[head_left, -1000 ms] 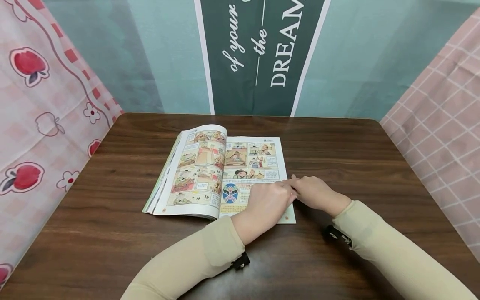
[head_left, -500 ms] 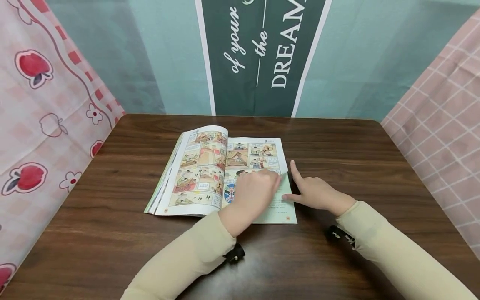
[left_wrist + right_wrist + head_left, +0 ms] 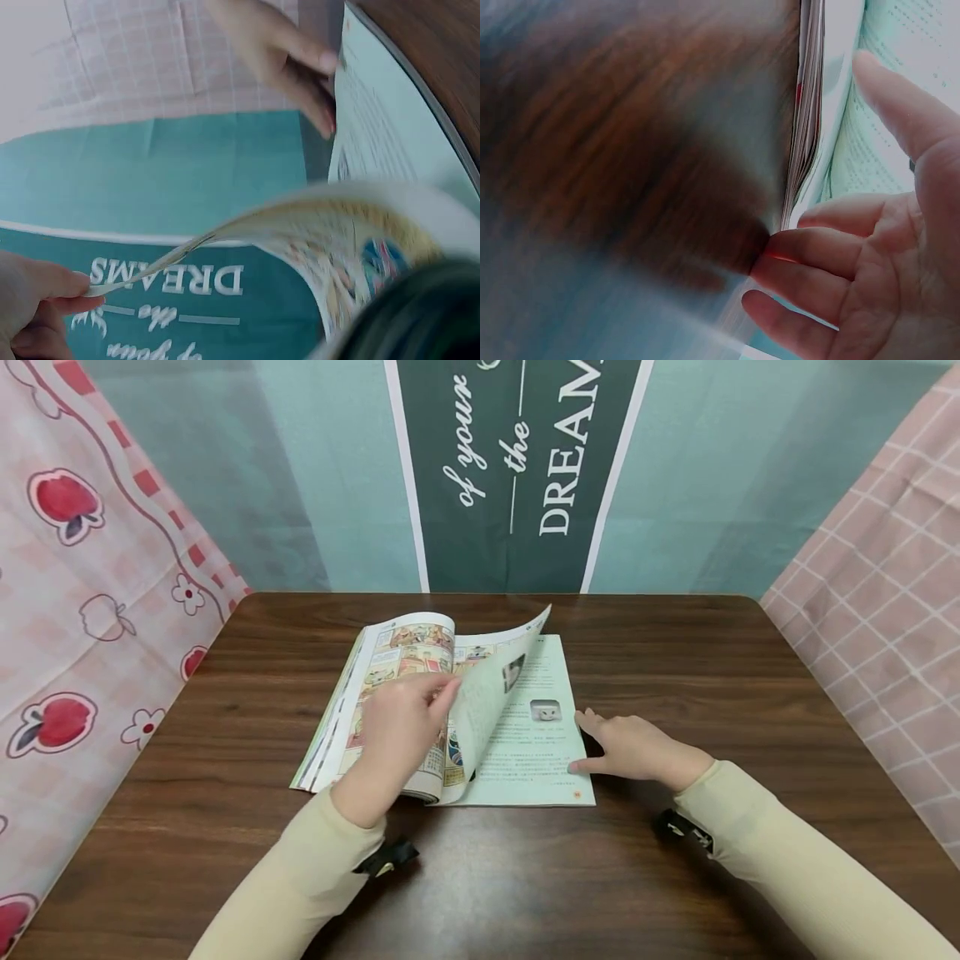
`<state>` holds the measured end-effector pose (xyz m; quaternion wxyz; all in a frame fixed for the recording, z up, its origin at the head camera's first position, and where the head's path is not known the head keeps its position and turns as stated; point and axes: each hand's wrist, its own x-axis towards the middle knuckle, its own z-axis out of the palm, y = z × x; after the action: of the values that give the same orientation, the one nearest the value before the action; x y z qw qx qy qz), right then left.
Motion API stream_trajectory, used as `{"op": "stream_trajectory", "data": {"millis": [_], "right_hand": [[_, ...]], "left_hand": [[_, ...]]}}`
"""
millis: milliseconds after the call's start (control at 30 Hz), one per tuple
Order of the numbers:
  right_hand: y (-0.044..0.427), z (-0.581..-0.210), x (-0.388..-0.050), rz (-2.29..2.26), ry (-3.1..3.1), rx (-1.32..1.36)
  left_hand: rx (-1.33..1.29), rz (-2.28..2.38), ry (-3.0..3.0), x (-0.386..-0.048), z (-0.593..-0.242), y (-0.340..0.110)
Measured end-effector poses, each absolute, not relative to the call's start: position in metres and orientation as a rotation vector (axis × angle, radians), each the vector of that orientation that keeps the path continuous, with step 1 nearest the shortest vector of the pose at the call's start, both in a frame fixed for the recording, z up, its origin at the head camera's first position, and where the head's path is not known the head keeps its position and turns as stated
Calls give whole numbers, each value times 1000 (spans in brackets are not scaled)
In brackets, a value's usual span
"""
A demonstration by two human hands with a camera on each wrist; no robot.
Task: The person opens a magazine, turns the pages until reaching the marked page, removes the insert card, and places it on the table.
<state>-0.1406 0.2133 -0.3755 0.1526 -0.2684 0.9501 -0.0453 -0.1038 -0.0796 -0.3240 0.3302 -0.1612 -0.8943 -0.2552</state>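
An illustrated comic book (image 3: 525, 781) lies spread on the wooden table, its left half curling up in a thick stack. My left hand (image 3: 393, 731) pinches the edge of one page (image 3: 487, 697) between thumb and fingers, over the book's left half. That page stands lifted and bent, baring a pale green text page with a small photo. In the left wrist view the pinched page (image 3: 300, 214) arcs away from the fingertips. At the book's right edge rests my right hand (image 3: 637, 747), fingers spread, thumb on the green page. Its fingers (image 3: 810, 251) touch the page edges in the right wrist view.
The dark wooden table (image 3: 712, 677) surrounds the book. Behind it hangs a teal cloth (image 3: 360, 485) with white lettering. An apple-print curtain (image 3: 67, 610) stands on the left and a pink checked cloth (image 3: 892, 585) on the right.
My left hand has moved left from the book's right edge, lifting a page and carrying it over. The right hand has spread its fingers and stayed by the right edge.
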Motion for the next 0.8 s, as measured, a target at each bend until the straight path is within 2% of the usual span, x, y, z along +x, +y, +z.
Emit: {"op": "stream_trajectory", "data": {"millis": [300,800], "right_hand": [[214,-377,-140,-85,2677,-766],[213,-376,-135,-99,2665,-768]], "left_hand": [[-231,-646,-2377,-91,-325,-135],[-31,-587,-2468,-71,-344,-193]]}}
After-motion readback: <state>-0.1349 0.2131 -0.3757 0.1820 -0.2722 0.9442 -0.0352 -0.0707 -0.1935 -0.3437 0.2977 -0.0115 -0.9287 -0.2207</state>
